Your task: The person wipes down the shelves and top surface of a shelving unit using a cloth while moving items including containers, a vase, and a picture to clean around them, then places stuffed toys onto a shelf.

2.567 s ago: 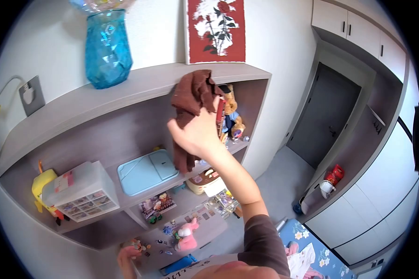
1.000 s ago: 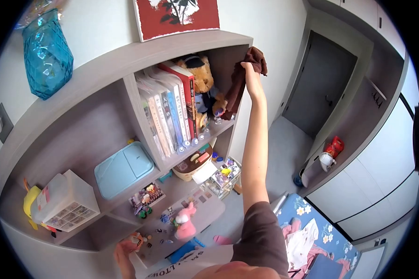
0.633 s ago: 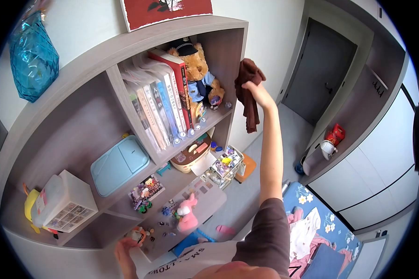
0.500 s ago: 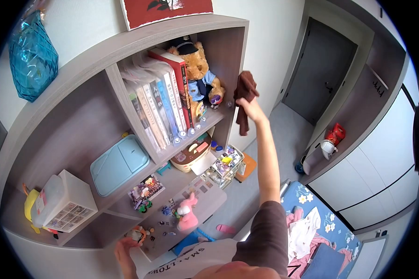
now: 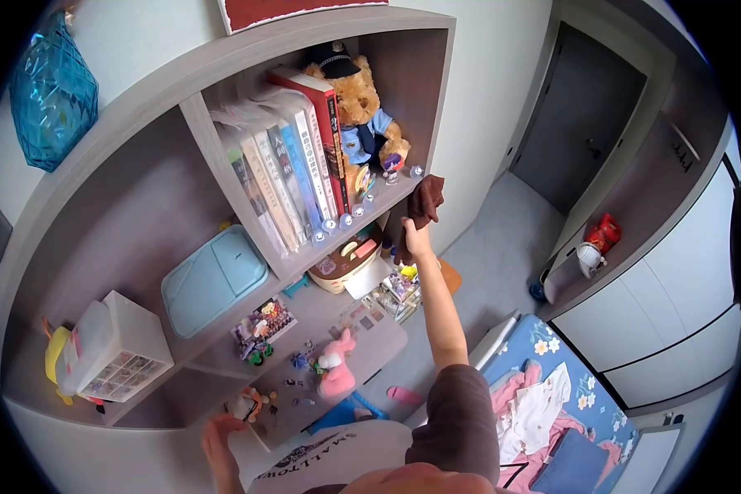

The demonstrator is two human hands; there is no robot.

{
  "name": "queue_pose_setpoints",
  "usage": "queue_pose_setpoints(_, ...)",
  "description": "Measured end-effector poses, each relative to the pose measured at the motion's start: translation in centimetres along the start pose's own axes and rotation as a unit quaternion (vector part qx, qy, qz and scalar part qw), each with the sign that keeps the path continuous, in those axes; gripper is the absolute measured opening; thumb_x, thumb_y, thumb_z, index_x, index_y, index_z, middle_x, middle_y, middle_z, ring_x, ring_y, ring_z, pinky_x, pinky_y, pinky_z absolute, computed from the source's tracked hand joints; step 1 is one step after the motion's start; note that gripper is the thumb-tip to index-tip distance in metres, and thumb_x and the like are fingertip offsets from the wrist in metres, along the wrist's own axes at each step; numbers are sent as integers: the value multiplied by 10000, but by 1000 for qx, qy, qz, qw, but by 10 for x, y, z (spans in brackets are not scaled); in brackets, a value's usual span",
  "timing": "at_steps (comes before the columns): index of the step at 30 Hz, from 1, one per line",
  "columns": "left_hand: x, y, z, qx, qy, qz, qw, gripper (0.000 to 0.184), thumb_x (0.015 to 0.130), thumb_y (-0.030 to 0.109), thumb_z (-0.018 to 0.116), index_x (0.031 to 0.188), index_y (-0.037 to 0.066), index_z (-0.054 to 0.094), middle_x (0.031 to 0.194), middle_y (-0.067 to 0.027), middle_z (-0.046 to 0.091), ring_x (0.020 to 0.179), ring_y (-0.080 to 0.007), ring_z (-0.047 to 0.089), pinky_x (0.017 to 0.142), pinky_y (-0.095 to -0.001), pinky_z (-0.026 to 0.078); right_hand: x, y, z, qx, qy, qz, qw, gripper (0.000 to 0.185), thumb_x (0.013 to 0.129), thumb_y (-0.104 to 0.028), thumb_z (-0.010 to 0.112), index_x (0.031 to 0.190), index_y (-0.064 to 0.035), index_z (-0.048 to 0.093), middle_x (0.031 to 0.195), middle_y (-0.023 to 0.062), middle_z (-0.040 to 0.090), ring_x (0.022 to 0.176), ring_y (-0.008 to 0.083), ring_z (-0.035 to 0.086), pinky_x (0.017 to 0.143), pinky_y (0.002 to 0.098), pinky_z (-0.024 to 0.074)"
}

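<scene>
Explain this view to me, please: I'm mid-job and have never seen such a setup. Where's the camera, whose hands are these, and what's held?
There is no machine here: a person works with two bare hands. Every picture comes from one camera worn on the head, looking forward and down; its wide view curves straight edges and leaves dark corners. The right hand grips a brown cloth near the right end of the shelf unit. The left hand is low, near the left edge of the desk; whether it touches anything is hard to tell. The shelves hold books, a teddy bear, a flat light blue item and a whitish drawer box. A pink soft toy is on the desk.
</scene>
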State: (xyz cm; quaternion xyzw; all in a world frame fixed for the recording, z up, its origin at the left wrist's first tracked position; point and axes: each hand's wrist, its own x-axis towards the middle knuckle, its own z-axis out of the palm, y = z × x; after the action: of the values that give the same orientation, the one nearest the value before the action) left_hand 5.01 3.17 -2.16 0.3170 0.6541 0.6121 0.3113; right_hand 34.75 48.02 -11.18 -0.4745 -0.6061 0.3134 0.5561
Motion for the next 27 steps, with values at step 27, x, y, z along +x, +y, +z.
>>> queue_pose_setpoints(27, -30, -8, -48, -20, 16, 20, 999, 422, 912, 287, 302, 847, -42, 558, 661, -83, 535, 580, -169, 527, 629, -291, 418, -198, -150, 168, 65, 0, -126, 990, 524, 680, -221, 594, 1119, 23, 444, 1028, 202, 516, 1005, 362, 458, 905, 425, 307)
